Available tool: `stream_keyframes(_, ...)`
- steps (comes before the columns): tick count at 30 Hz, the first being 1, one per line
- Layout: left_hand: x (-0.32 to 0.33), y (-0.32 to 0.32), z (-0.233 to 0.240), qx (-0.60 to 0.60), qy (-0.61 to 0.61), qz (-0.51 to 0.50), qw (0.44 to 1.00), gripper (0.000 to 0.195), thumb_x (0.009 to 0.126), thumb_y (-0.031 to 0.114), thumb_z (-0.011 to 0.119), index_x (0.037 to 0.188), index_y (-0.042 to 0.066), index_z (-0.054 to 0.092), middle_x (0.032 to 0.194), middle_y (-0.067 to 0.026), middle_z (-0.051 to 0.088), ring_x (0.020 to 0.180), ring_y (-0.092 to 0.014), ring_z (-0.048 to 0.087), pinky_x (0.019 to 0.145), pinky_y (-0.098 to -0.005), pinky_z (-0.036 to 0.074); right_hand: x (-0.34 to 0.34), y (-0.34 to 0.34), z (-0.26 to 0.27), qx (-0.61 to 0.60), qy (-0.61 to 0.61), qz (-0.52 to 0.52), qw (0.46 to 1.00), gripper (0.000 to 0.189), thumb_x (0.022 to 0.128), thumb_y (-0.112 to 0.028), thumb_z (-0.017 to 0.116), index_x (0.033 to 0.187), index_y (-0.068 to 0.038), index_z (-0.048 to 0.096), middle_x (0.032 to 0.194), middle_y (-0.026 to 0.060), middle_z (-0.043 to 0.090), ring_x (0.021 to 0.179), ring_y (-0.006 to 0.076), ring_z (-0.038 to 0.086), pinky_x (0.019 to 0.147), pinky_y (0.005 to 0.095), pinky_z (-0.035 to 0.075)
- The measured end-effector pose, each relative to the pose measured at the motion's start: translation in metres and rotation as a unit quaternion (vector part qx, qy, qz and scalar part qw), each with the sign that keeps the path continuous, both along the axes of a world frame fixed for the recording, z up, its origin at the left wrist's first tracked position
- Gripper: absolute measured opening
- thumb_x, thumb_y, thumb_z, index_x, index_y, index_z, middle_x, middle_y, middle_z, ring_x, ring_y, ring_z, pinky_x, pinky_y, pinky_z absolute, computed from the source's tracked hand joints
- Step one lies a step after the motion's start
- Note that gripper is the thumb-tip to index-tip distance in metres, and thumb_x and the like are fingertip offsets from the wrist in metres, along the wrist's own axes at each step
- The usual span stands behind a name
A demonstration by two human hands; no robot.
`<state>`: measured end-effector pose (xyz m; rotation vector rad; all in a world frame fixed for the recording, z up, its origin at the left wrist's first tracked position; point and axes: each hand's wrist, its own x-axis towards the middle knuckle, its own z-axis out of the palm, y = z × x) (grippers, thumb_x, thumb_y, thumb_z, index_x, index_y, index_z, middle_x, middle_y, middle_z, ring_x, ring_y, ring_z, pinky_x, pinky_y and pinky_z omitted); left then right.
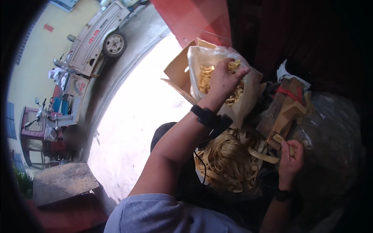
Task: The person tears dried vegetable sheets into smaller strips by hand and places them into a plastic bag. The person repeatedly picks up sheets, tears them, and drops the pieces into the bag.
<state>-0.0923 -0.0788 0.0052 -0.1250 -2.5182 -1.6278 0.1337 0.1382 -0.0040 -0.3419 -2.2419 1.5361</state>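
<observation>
My left hand [224, 77] reaches over a clear plastic bag [195, 70] lining an open cardboard box [178, 65]. A small yellowish bundle [234, 66] shows between its thumb and fingers; whether they grip it or it lies just behind them is unclear. Short folded tan pieces [205, 78] fill part of the bag. In my right hand [290, 158] is a flat tan strip [279, 138], pinched by thumb and fingers beside a wooden block [287, 112]. Another length of strip reaches towards that hand from a coiled heap of tan strips [230, 160] before me.
Red cord [291, 92] is tied around the wooden block. A large clear plastic bag [329, 131] bulges at the right. Beyond the sunlit ground [140, 104] stand a white cargo tricycle [96, 38] and a covered red vehicle [32, 134]. A worn board [64, 183] lies at lower left.
</observation>
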Motion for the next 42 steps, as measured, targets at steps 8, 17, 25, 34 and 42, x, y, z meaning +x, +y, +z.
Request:
stream_keyframes(8, 0.08, 0.054, -0.013, -0.047, -0.008, -0.35, 0.935, 0.033, 0.078, 0.017, 0.062, 0.107, 0.002, 0.06, 0.092, -0.0193, 0.063, 0.084, -0.036, 0.062, 0.075, -0.0394, 0.05, 0.002, -0.013, 0.01, 0.177, -0.101, 0.029, 0.978, 0.008, 0.091, -0.009, 0.062, 0.092, -0.004, 0.056, 0.088, 0.0058, 0.06, 0.081, 0.0165, 0.057, 0.074, 0.0291, 0.047)
stream_keyframes(17, 0.152, 0.096, -0.061, 0.264, 0.12, -0.713, 0.639, 0.018, 0.089, 0.017, 0.055, 0.082, 0.001, 0.058, 0.087, -0.0147, 0.06, 0.079, -0.032, 0.058, 0.069, -0.0413, 0.048, 0.018, 0.032, 0.005, 0.296, 0.179, 0.226, 0.911, 0.014, 0.086, -0.015, 0.063, 0.083, -0.004, 0.055, 0.078, 0.0083, 0.059, 0.072, 0.0194, 0.057, 0.064, 0.031, 0.049)
stream_keyframes(25, 0.139, 0.048, 0.023, -0.007, 0.218, -0.572, 0.791, 0.007, 0.076, 0.012, 0.06, 0.072, 0.006, 0.06, 0.065, -0.0124, 0.059, 0.062, -0.029, 0.06, 0.053, -0.0376, 0.046, 0.025, 0.025, 0.006, -0.002, -0.064, 0.162, 0.985, 0.02, 0.09, -0.02, 0.056, 0.101, -0.004, 0.052, 0.092, 0.0081, 0.059, 0.087, 0.019, 0.056, 0.073, 0.0309, 0.048)
stream_keyframes(34, 0.129, 0.037, 0.032, -0.11, 0.34, -0.478, 0.802, 0.008, 0.068, 0.015, 0.063, 0.066, 0.008, 0.06, 0.081, -0.0093, 0.059, 0.081, -0.029, 0.061, 0.066, -0.0399, 0.048, 0.012, -0.01, -0.011, -0.45, -0.16, 0.176, 0.861, 0.034, 0.095, -0.026, 0.048, 0.12, -0.004, 0.05, 0.106, 0.008, 0.059, 0.103, 0.0185, 0.054, 0.084, 0.0309, 0.047)
stream_keyframes(42, 0.131, 0.042, 0.036, -0.152, 0.09, -0.466, 0.867, 0.02, 0.071, 0.01, 0.061, 0.089, 0.002, 0.067, 0.118, -0.0143, 0.06, 0.107, -0.028, 0.058, 0.09, -0.0419, 0.042, 0.008, -0.011, 0.037, -0.131, -0.126, 0.047, 0.982, 0.018, 0.095, -0.016, 0.053, 0.101, -0.001, 0.062, 0.092, 0.0048, 0.063, 0.087, 0.0156, 0.059, 0.078, 0.0273, 0.046)
